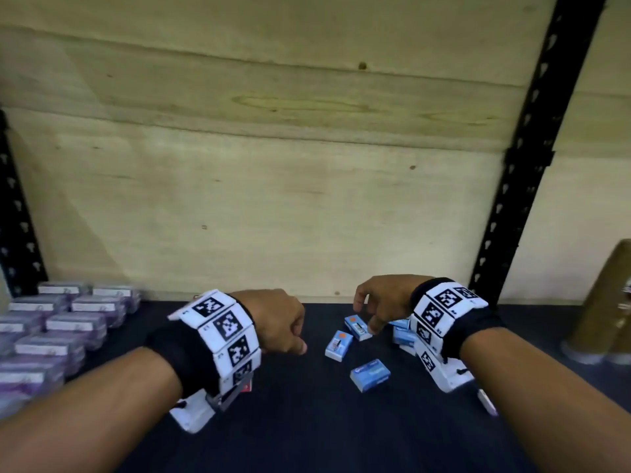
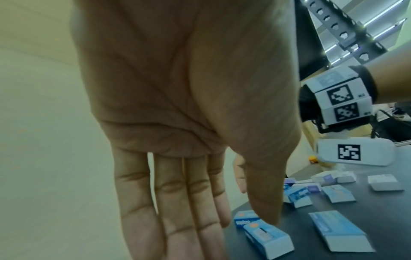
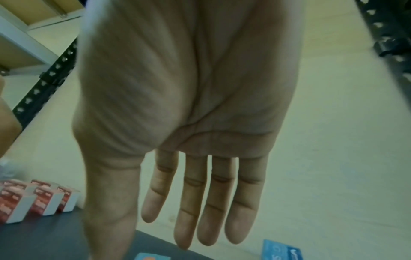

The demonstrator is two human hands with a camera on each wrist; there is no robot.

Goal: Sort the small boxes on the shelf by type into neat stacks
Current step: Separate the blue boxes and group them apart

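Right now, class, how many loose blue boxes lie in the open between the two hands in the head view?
3: one under the right hand fingertips, one just nearer, one nearest the camera. More blue boxes sit partly hidden behind the right wrist.

A pale plywood back panel with knots and grain fills most of the head view; a black perforated metal upright slants down its right side, another stands at the left edge; a dark shelf surface spans the lower frame; lighting is dim.
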